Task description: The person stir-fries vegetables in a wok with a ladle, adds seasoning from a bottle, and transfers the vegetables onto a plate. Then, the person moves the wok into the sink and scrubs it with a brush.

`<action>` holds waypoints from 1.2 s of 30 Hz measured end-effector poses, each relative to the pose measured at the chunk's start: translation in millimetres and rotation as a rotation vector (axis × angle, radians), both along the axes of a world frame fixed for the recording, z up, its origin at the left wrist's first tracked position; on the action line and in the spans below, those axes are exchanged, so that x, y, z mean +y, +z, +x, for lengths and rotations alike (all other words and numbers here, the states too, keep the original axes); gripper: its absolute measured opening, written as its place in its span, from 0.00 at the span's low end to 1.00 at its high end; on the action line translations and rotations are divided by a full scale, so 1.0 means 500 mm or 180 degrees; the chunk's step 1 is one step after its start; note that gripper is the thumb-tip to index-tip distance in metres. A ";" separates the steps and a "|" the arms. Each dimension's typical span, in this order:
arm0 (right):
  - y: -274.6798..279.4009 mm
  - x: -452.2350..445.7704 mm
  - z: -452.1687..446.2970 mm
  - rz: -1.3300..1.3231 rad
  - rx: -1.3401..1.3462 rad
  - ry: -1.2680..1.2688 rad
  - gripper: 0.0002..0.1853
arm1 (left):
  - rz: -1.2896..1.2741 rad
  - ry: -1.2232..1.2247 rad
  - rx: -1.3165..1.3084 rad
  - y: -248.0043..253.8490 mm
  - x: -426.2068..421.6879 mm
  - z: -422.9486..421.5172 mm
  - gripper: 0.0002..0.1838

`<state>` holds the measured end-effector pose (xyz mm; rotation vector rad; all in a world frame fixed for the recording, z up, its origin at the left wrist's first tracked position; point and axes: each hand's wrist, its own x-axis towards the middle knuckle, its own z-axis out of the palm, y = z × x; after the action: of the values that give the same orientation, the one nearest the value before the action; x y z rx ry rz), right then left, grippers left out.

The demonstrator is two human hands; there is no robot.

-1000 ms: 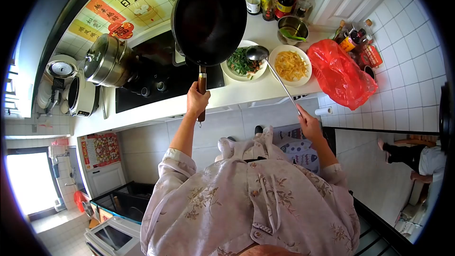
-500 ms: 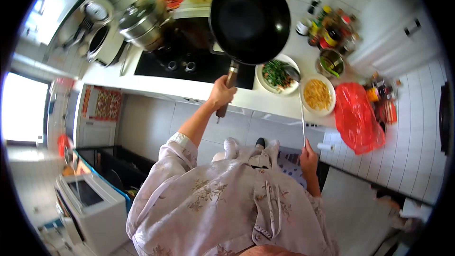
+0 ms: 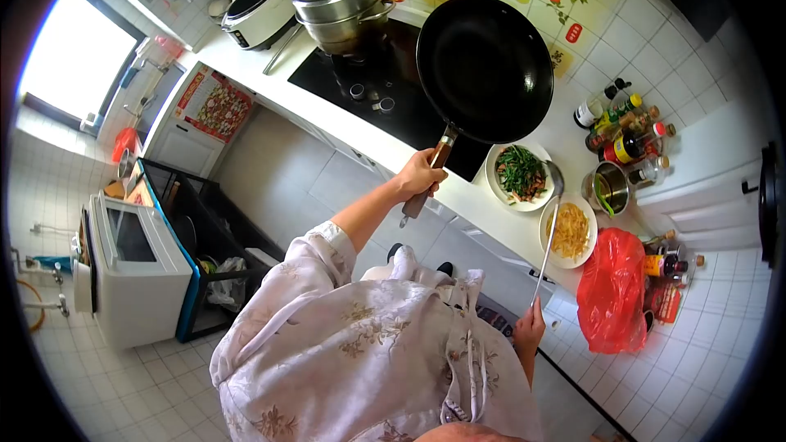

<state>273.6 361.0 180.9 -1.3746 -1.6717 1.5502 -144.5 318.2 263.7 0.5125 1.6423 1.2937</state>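
My left hand point(image 3: 422, 173) is closed around the brown handle of a black wok point(image 3: 485, 65). The wok is held over the right part of the black cooktop point(image 3: 360, 74), its dark bare inside facing me. In my right hand point(image 3: 530, 327) is the end of a long metal ladle point(image 3: 544, 266). The ladle's bowl lies at the right rim of a white plate of chopped greens and meat point(image 3: 521, 173). Its shaft crosses a bowl of yellow shredded food point(image 3: 571, 231).
A steamer pot point(image 3: 340, 4) stands at the cooktop's far left, beside a rice cooker point(image 3: 259, 12). Seasoning bottles point(image 3: 630, 143) and a metal pot point(image 3: 607, 187) are at the right. A red plastic bag point(image 3: 612, 290) hangs near the counter end. A white microwave point(image 3: 135, 254) is at left.
The view has turned, so the counter now slants and more of the left side shows. Both hands keep their grip on the wok and the ladle.
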 end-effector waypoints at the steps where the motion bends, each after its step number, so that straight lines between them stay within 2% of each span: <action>1: -0.005 0.007 0.010 -0.0008 -0.0004 0.0042 0.22 | -0.0008 0.0042 -0.0004 -0.003 -0.002 0.000 0.15; 3: 0.059 0.002 -0.005 -0.0484 0.0128 -0.0176 0.22 | 0.0081 0.0123 -0.0168 -0.009 -0.004 0.002 0.14; 5: -0.006 0.022 0.031 -0.0251 -0.0135 0.0062 0.22 | 0.0095 0.0176 -0.0220 -0.007 0.000 0.008 0.13; 7: -0.023 0.041 0.032 -0.0014 -0.0365 0.0349 0.22 | 0.0007 0.0159 -0.0120 -0.002 0.000 0.007 0.12; 9: 0.028 0.029 0.018 -0.0324 0.0352 0.0103 0.22 | 0.0042 0.0163 -0.0156 -0.007 -0.008 0.007 0.12; 13: 0.053 0.059 0.005 -0.0644 -0.0088 0.0233 0.22 | 0.0081 0.0287 -0.0358 0.002 -0.002 0.007 0.12; 15: 0.085 0.072 0.007 -0.1719 0.1329 -0.0059 0.22 | 0.0114 0.0297 -0.0379 -0.001 -0.009 0.004 0.11; 16: 0.101 0.079 0.010 -0.1721 0.1306 -0.0094 0.22 | 0.0144 0.0258 -0.0435 -0.008 -0.012 0.001 0.11; 18: 0.129 0.109 -0.004 -0.2319 0.2179 0.0261 0.23 | 0.0207 0.0233 -0.0487 -0.011 -0.017 0.001 0.10; 19: 0.144 0.120 -0.017 -0.2305 0.2176 0.0256 0.23 | 0.0242 0.0228 -0.0529 -0.010 -0.021 0.003 0.10; 21: 0.165 0.139 -0.052 -0.2788 0.3047 0.0843 0.23 | 0.0230 0.0229 -0.0551 -0.005 -0.029 0.007 0.10; 23: 0.169 0.153 -0.091 -0.3009 0.3242 0.1018 0.24 | 0.0229 0.0275 -0.0572 -0.006 -0.038 0.011 0.10; 26: 0.183 0.163 -0.168 -0.3739 0.3788 0.1732 0.24 | 0.0272 0.0280 -0.0600 -0.002 -0.059 0.019 0.10; 36: 0.198 0.151 -0.356 -0.4446 0.2983 0.2056 0.24 | 0.0448 0.0764 -0.0901 0.001 -0.192 0.036 0.10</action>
<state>95.6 436.4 280.0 -0.1764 -0.2601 3.2619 -126.5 222.4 264.0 0.2055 1.4129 1.5883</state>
